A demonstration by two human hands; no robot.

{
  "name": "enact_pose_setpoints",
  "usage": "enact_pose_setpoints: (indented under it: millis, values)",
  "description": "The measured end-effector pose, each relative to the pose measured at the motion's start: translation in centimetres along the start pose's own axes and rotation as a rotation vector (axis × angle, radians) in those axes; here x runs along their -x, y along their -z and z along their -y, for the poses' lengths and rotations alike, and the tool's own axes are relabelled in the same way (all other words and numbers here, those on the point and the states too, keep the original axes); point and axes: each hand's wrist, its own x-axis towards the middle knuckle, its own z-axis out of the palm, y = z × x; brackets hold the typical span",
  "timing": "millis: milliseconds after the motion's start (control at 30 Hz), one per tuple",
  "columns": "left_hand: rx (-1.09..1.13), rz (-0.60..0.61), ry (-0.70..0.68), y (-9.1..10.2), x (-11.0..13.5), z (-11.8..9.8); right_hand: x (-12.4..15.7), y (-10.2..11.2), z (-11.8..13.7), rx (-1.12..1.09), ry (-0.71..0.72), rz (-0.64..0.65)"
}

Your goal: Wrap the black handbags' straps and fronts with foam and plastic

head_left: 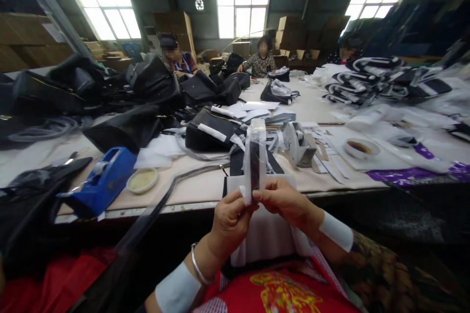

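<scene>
A black bag handle (256, 156), wrapped in white and clear material, stands up in a loop in front of me. My left hand (232, 217) is closed at the lower end of the wrapping, thumb and fingers pinching it. From the other side my right hand (281, 200) presses the same end between thumb and fingers. Below both hands a white sheet (266, 237) lies over what seems to be a black bag, tilted between my lap and the table edge. Just beyond the handle rests another black bag (209, 129) with white-wrapped parts.
A blue tape dispenser (101, 181) and a shallow white dish (142, 181) stand at left; a grey dispenser (298, 144) and a bowl of brown stuff (362, 147) at right. A long wrapped strap (161, 200) hangs over the edge. Black bags pile up left; people sit across.
</scene>
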Motion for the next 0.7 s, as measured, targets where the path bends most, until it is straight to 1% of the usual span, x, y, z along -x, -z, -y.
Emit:
enact_pose_setpoints:
  millis: [67, 100, 133, 167, 233, 300, 333, 400, 467, 500, 533, 567, 600, 633, 700]
  values:
    - [-0.039, 0.010, -0.049, 0.0, 0.2, 0.2, -0.1, -0.4, 0.0, -0.034, -0.001, -0.051]
    - [-0.029, 0.017, -0.034, 0.0, 0.2, 0.2, -0.1, -0.6, -0.1, -0.013, 0.025, -0.064]
    - [0.010, 0.044, 0.014, 0.2, 0.2, 0.2, 0.0, -0.7, -0.1, 0.037, 0.067, -0.068]
    - [0.087, 0.077, 0.097, 0.4, 0.1, 0.2, 0.0, -0.8, -0.2, 0.121, 0.125, -0.063]
    - [0.354, 0.133, 0.355, 0.9, 0.0, 0.2, 0.2, -0.7, -0.4, 0.372, 0.280, -0.043]
    - [0.648, 0.125, 0.629, 1.2, -0.2, 0.2, 0.4, -0.6, -0.8, 0.639, 0.457, -0.014]
    - [0.758, 0.095, 0.726, 1.2, -0.3, 0.2, 0.4, -0.5, -1.0, 0.761, 0.547, -0.006]
    - [0.870, 0.035, 0.833, 0.9, -0.5, 0.2, 0.5, -0.5, -1.6, 0.981, 0.703, -0.007]
    - [0.905, -0.010, 0.885, 0.5, -0.8, 0.2, 0.6, -0.5, -2.0, 1.167, 0.786, -0.030]
    - [0.905, -0.025, 0.899, 0.4, -0.9, 0.1, 0.6, -0.4, -2.1, 1.228, 0.791, -0.039]
    - [0.874, -0.033, 0.893, 0.3, -0.9, 0.0, 0.6, -0.4, -2.0, 1.248, 0.767, -0.039]
    - [0.806, -0.039, 0.854, 0.3, -1.0, -0.2, 0.7, -0.3, -1.9, 1.217, 0.718, -0.033]
    - [0.702, -0.037, 0.777, 0.3, -0.9, -0.3, 0.7, -0.2, -1.8, 1.132, 0.647, -0.022]
    - [0.571, -0.029, 0.671, 0.4, -0.8, -0.4, 0.7, -0.1, -1.5, 0.996, 0.560, -0.001]
    - [0.292, 0.005, 0.415, 0.6, -0.5, -0.6, 0.7, 0.0, -0.9, 0.639, 0.371, 0.043]
